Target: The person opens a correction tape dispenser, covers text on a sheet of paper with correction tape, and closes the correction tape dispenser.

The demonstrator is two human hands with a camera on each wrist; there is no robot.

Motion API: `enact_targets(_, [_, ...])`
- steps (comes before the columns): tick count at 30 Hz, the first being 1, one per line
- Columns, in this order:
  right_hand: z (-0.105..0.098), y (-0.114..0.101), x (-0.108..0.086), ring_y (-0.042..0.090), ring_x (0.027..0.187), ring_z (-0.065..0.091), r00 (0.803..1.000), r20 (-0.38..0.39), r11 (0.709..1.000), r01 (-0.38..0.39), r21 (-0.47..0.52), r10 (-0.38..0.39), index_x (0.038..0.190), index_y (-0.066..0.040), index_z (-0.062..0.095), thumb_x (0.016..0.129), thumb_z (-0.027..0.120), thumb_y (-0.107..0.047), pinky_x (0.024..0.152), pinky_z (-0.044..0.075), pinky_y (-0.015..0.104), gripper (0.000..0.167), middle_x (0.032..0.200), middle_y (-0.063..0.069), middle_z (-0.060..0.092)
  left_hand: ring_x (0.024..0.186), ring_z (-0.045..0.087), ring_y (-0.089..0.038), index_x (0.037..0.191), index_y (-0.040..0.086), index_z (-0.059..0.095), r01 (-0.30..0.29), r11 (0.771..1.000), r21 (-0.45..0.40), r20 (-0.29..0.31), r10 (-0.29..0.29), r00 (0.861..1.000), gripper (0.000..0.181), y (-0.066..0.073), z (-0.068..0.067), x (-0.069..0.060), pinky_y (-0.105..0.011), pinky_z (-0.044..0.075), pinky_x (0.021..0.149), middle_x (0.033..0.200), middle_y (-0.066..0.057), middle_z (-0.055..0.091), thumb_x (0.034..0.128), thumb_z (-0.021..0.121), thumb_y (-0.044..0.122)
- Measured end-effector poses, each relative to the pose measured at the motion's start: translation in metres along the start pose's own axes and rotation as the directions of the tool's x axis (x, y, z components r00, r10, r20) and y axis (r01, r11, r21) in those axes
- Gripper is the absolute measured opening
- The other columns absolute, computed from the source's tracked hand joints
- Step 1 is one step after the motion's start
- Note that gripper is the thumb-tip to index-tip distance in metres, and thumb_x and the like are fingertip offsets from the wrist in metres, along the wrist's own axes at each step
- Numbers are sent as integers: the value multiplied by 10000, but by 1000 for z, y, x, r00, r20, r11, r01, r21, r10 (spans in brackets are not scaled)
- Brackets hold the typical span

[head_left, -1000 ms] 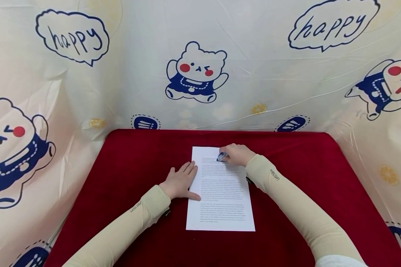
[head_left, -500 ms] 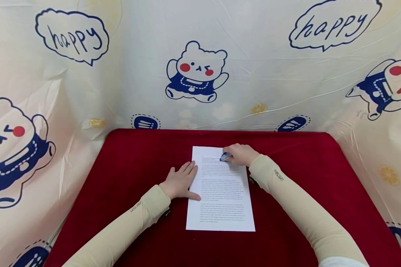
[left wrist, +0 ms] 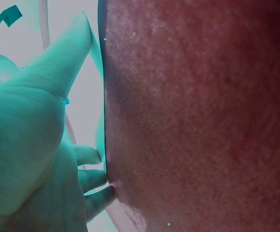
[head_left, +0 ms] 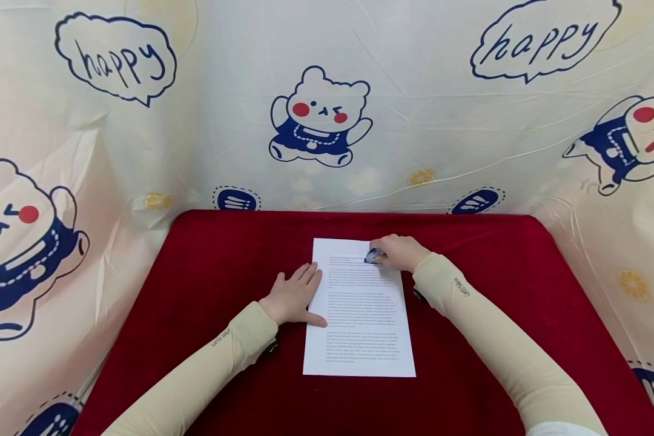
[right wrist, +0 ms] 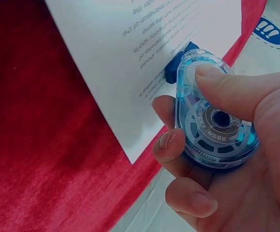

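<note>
A printed sheet of paper lies on the red cloth, its lines of text running across it. My left hand rests flat over the paper's left edge, fingers spread and thumb on the sheet; the left wrist view also shows that hand with its fingers extended. Near the top right of the sheet, my right hand grips a correction tape. Seen from the right wrist, the correction tape has a clear blue case with a reel inside, thumb on one face, fingers curled round it. Its blue tip points at the text.
A red velvet cloth covers the table around the paper. Behind and to both sides hangs a pale curtain printed with bears and the word "happy". Light sleeves cover both forearms.
My right hand has slid a little to the right along the upper text with the correction tape. The left hand and the paper stay where they were.
</note>
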State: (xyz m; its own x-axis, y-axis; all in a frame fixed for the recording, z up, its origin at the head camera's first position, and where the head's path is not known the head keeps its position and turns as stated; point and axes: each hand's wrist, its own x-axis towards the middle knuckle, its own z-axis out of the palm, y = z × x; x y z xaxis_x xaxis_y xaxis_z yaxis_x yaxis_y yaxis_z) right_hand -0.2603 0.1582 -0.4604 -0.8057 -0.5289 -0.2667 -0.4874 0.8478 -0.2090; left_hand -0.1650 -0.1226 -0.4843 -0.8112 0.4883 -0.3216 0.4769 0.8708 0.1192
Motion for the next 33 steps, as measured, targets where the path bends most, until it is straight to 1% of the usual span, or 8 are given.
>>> enact_targets(7, [-1,4,-5,203,859,589,1000,3,1000,-8,-4,8,1204,-155,719,996,701,-183,748,511,365,210,1022,15,698,1572,234,-351,1631,25,304,-1,1000,-7,-2,1,1000,1207,0,-1,-1,-708,335,1103,1711,-165,234,774,784,728])
enact_targets(15, [-1,11,-12,207,888,593,1000,-4,999,-31,18,31,1200,-163,726,994,716,-204,804,525,383,209,1032,7,695,1571,235,-348,1632,31,304,-2,1000,6,-2,2,1000,1209,-1,0,0,-704,341,1101,1712,-162,236,774,770,744])
enact_targets(23, [-3,17,-18,213,875,587,999,-8,999,-38,24,38,1185,-154,729,999,705,-193,768,508,376,192,1022,15,687,1574,228,-346,1636,30,294,0,1000,-4,5,0,1000,1209,-1,1,0,-711,327,1111,1715,-162,226,778,773,736])
enact_targets(28, [-3,21,-22,221,898,587,999,-4,998,-50,32,50,1226,-155,727,1000,705,-198,793,514,388,231,1046,18,694,1575,227,-347,1636,31,294,1,1000,-6,3,-1,1000,1211,0,0,0,-714,324,1112,1715,-160,226,776,778,732])
enact_targets(33, [-3,26,-25,222,894,584,999,-11,998,-51,42,51,1256,-154,726,996,711,-188,789,512,398,263,1075,25,705,1572,234,-346,1633,31,301,1,1000,-1,0,-1,1000,1210,0,0,-1,-710,332,1109,1713,-159,235,774,776,737])
